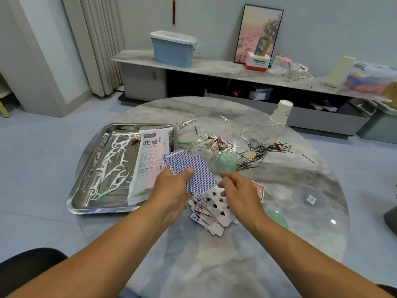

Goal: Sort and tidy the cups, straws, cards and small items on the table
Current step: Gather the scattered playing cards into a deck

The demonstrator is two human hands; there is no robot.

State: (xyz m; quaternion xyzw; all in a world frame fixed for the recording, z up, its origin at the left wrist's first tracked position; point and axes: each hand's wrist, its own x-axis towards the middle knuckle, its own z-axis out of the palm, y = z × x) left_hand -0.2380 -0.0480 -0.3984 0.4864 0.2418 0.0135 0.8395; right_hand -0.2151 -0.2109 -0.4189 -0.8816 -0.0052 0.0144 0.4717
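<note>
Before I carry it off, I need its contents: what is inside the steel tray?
Inside the steel tray: white floss picks in a row, one green floss pick, a packet of straws and a small brownish clump. Whatever lies under the packet is hidden.

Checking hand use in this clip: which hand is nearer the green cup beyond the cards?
Right. The right hand is just in front of the green cup; the left hand grips blue-backed cards farther left.

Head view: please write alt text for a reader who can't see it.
The left hand holds a face-down fan of blue-backed cards above a round marble table, while the right hand hovers over face-up cards. A steel tray on the left holds floss picks and a straw packet.
</note>
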